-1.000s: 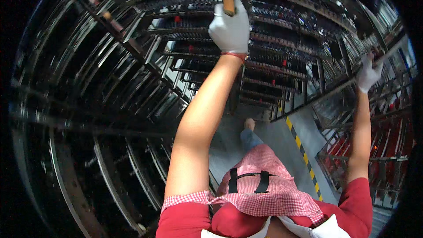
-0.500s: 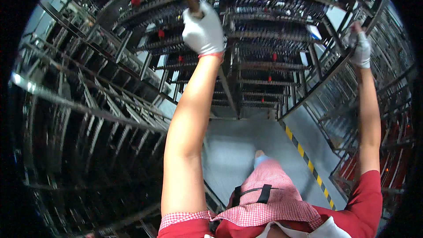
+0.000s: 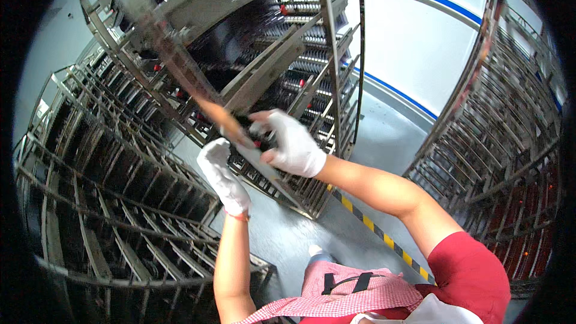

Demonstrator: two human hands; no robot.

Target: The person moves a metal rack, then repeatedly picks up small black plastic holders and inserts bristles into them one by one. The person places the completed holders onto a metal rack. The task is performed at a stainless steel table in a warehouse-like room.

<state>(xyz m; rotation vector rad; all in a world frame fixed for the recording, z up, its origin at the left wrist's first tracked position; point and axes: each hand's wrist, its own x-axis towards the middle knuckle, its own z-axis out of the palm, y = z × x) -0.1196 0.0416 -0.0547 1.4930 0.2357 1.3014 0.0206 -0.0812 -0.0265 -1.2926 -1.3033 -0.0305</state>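
Observation:
A tall metal rack (image 3: 252,78) on the floor holds several tiers of dark, slotted trays. Its near corner post (image 3: 186,75), smeared by motion, runs slantwise between my two hands. Both of them wear white gloves. My left hand (image 3: 223,177) is at the left of the post, fingers stretched out; whether it touches the metal I cannot tell. On the other side, my right hand (image 3: 294,146) is open, with thumb and fingers apart and curved toward the post. Neither hand is closed around anything.
More metal racks (image 3: 108,216) crowd the left side, and another rack (image 3: 498,102) stands at the right. A yellow-and-black floor stripe (image 3: 378,233) crosses the grey floor. Behind is a white wall (image 3: 414,30) with blue bands.
My left hand has let go of the post and come lower. My right hand has left the rack's right side and swung in beside it. The rack appears turned, and my view has shifted.

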